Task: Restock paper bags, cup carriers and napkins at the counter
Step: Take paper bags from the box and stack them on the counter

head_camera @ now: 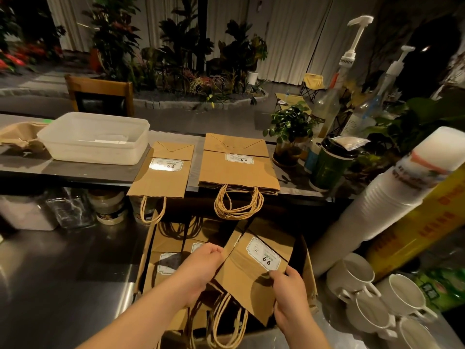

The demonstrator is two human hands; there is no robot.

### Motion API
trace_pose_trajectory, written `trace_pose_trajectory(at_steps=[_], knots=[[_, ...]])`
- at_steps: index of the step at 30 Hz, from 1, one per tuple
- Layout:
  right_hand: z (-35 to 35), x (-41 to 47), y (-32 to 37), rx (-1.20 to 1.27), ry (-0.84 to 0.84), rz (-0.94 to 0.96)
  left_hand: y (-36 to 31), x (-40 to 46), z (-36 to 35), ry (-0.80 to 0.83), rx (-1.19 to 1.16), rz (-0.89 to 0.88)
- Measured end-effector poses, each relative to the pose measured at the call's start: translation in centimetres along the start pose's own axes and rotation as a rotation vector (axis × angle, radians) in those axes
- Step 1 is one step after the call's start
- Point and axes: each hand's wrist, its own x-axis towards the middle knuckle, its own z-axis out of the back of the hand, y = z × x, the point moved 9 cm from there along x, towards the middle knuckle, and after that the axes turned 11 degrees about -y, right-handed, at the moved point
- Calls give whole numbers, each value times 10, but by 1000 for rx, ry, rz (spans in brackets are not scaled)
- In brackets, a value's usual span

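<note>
A flat brown paper bag [254, 270] with a white label is tilted above an open cardboard box [308, 270] holding more folded bags. My left hand [203, 265] grips its left edge. My right hand [289, 293] pinches its lower right edge, thumb on top. On the raised counter shelf [75, 170] lie two piles of folded bags: a narrower one [161, 177] on the left and a wider stack [239, 170] on the right, with their twine handles hanging over the front edge.
A white plastic tub [95, 139] and crumpled brown paper [20, 137] sit on the shelf's left. Jars [108, 207] stand under it. A potted plant [289, 137], green cup [329, 167], syrup pump bottles [334, 91], stacked paper cups [392, 197] and white mugs [377, 298] crowd the right.
</note>
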Motion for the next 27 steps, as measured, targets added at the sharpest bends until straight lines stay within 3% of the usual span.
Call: trace_pose_trajectory(at_steps=[6, 12, 16, 27], knots=[[-8, -10, -3, 1, 55, 7, 5, -7, 2, -13, -76, -31], [-14, -19, -1, 31, 63, 57, 10, -19, 10, -17, -9, -80], [-22, -23, -11, 102, 74, -24, 4, -27, 14, -26, 64, -153], [-46, -31, 7, 42, 144, 25, -1, -22, 67, -223, 121, -215]])
